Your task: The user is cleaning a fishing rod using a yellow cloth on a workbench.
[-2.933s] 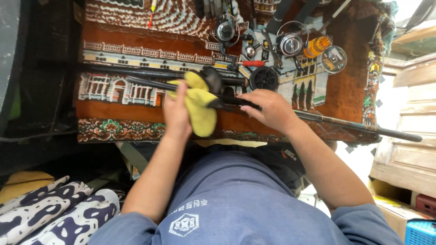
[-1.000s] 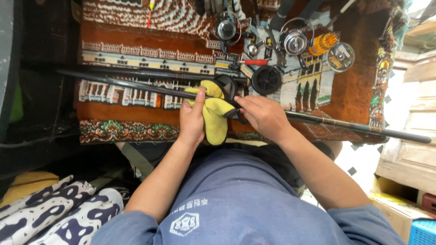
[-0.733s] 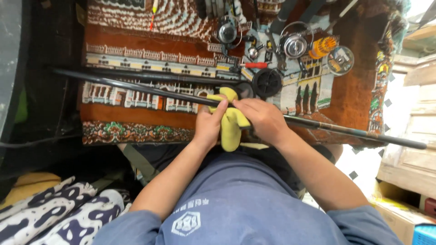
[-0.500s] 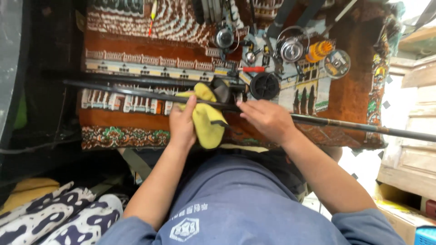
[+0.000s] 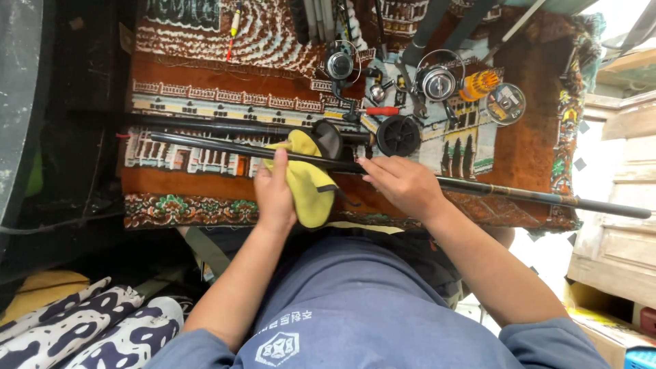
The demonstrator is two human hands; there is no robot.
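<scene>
Wiping well, I judge, means my left hand (image 5: 275,195) keeps the yellow cloth (image 5: 307,179) clenched around the black rod (image 5: 232,147) while my right hand (image 5: 403,184) grips it steady

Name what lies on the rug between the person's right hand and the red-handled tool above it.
In the head view, a round black spool lies between the right hand and the red-handled tool, beyond the dark rod.
</scene>
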